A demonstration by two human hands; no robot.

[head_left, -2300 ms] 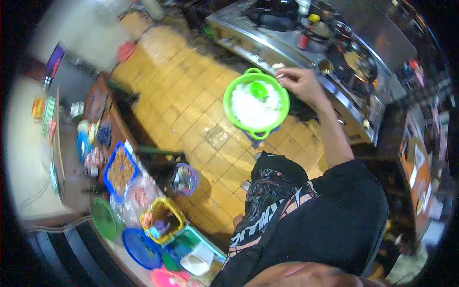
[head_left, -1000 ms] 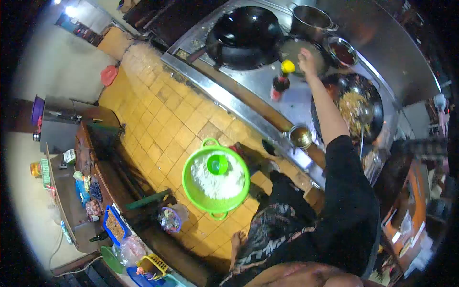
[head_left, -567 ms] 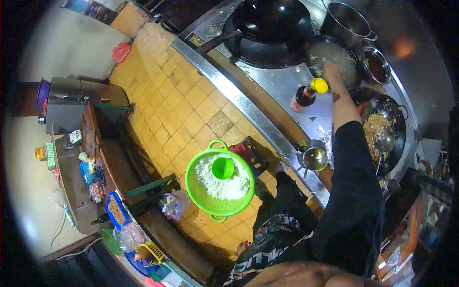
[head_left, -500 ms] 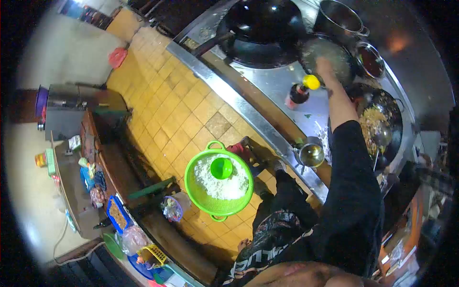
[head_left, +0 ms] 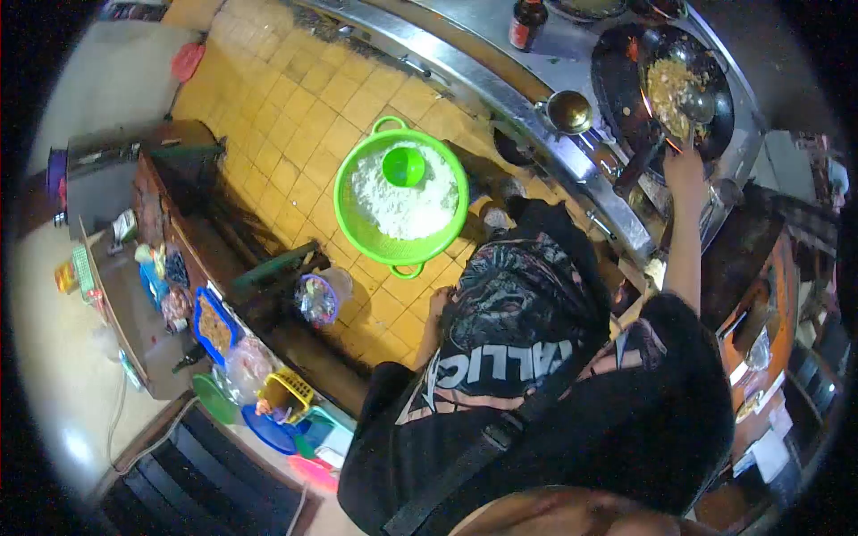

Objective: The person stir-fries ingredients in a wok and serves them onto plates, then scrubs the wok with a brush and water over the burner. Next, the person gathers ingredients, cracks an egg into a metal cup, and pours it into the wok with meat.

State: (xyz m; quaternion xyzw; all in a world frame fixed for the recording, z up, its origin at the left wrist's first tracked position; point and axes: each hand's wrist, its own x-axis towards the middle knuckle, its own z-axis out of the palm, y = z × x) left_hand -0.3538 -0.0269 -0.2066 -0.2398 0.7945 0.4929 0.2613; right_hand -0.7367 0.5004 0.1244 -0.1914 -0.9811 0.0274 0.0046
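Observation:
My right hand [head_left: 685, 171] is closed on the handle of a ladle [head_left: 695, 107], whose bowl rests in the food [head_left: 670, 87] inside a black wok [head_left: 617, 98]. The wok sits at the right part of the stove. My left hand [head_left: 441, 302] hangs low beside my shirt, small in view, and its fingers are too indistinct to read. In front of me stands a green colander [head_left: 349, 210] of white rice [head_left: 407, 210] with a green cup [head_left: 403, 167] on it.
On the stove's near edge is a metal cup of liquid [head_left: 568, 112]; a dark bottle [head_left: 527, 24] stands behind it. Left are a wooden bench [head_left: 183, 237], a bin [head_left: 319, 297], a blue tray [head_left: 214, 326] and a yellow basket [head_left: 286, 396]. A red bag [head_left: 187, 62] lies farther off.
My right hand has left the pan in the middle of the stove and come to the ladle in the wok. The view has shifted, and more of my shirt and my left hand show.

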